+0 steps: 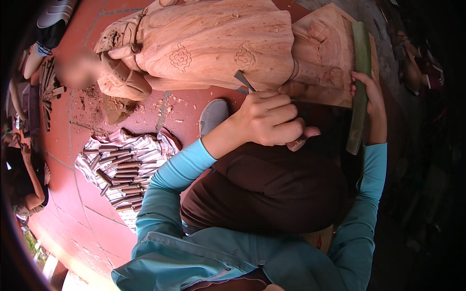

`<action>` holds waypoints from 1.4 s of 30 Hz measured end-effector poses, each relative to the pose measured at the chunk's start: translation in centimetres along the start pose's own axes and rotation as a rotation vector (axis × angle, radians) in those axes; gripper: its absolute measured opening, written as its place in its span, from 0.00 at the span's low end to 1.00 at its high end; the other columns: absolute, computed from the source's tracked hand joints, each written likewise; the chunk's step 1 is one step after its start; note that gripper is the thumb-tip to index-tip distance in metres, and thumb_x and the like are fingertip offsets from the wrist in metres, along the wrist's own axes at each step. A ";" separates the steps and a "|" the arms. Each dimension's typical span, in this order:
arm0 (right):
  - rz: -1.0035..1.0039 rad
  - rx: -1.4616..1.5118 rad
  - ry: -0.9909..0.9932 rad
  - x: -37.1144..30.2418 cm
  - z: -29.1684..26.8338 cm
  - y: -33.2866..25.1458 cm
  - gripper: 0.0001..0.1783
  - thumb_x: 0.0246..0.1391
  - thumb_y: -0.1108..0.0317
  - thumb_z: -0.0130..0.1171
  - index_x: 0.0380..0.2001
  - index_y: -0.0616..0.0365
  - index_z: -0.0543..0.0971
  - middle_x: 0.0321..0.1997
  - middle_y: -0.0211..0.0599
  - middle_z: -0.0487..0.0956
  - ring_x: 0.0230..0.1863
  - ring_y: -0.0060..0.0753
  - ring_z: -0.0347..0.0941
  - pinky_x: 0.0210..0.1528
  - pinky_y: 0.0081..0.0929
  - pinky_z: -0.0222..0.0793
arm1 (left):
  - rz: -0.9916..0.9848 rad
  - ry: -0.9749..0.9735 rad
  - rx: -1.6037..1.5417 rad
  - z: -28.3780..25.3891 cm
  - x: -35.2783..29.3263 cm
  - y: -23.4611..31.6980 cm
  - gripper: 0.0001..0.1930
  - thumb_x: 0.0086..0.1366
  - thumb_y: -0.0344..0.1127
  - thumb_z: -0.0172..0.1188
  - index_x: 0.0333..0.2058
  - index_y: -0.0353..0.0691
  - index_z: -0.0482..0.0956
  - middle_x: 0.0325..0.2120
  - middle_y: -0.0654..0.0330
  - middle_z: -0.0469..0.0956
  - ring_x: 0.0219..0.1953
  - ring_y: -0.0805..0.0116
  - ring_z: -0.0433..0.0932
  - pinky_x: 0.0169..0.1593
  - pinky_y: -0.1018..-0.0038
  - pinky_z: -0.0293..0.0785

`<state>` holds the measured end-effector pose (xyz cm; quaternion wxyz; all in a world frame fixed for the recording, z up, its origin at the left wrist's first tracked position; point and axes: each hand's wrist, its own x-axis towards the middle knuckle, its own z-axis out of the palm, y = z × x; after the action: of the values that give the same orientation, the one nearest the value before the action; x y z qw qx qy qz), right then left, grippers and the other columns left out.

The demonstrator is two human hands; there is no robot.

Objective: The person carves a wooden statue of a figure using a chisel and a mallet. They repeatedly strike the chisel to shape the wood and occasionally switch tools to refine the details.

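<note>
A large carved wooden figure [213, 39] lies on its side across the top of the view, with two cloud-like motifs cut into its robe. My left hand [269, 116] is closed round a wood chisel [243, 80]. The blade's flared tip is at the robe's near side, just below the right motif; whether it touches cannot be made out. The butt of its wooden handle shows beneath my fist. My right hand [373, 94] grips a long, flat-looking greenish bar [359, 114], held upright in the picture beside the figure's base [315, 58].
Several chisels with dark handles [127, 172] lie on a striped cloth [90, 150] to the left. Wood shavings [167, 109] litter the red tiled floor [68, 189]. A grey shoe [213, 116] is near my left forearm. Other people sit at the far left [31, 189].
</note>
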<state>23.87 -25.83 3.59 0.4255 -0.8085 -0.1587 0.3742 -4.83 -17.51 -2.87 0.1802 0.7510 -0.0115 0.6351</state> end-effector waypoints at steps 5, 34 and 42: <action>-0.044 -0.017 -0.003 -0.3 0.2 -0.1 0.15 0.46 0.69 0.63 0.36 0.55 0.70 0.26 0.28 0.72 0.20 0.19 0.68 0.20 0.19 0.66 | -0.010 0.009 -0.015 -0.1 0.0 -0.1 0.21 0.47 0.38 0.70 0.13 0.46 0.62 0.11 0.69 0.57 0.12 0.74 0.61 0.15 0.80 0.57; -0.026 0.025 -0.003 -0.2 0.0 0.1 0.15 0.47 0.69 0.63 0.37 0.54 0.69 0.25 0.28 0.71 0.19 0.20 0.68 0.19 0.19 0.66 | 0.020 -0.047 -0.037 -0.7 -0.3 -0.3 0.19 0.50 0.42 0.72 0.18 0.44 0.67 0.14 0.66 0.69 0.13 0.76 0.67 0.15 0.81 0.58; -0.048 0.004 0.013 -0.4 0.4 -0.3 0.15 0.47 0.68 0.63 0.37 0.55 0.70 0.25 0.28 0.72 0.19 0.19 0.68 0.20 0.19 0.66 | 0.022 -0.042 -0.070 -0.9 0.0 -0.6 0.19 0.49 0.43 0.72 0.22 0.42 0.68 0.14 0.66 0.68 0.13 0.74 0.67 0.16 0.81 0.60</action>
<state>23.38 -25.69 3.85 0.4368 -0.8062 -0.1744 0.3589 -5.52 -16.69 -2.92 0.1993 0.7571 -0.0457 0.6205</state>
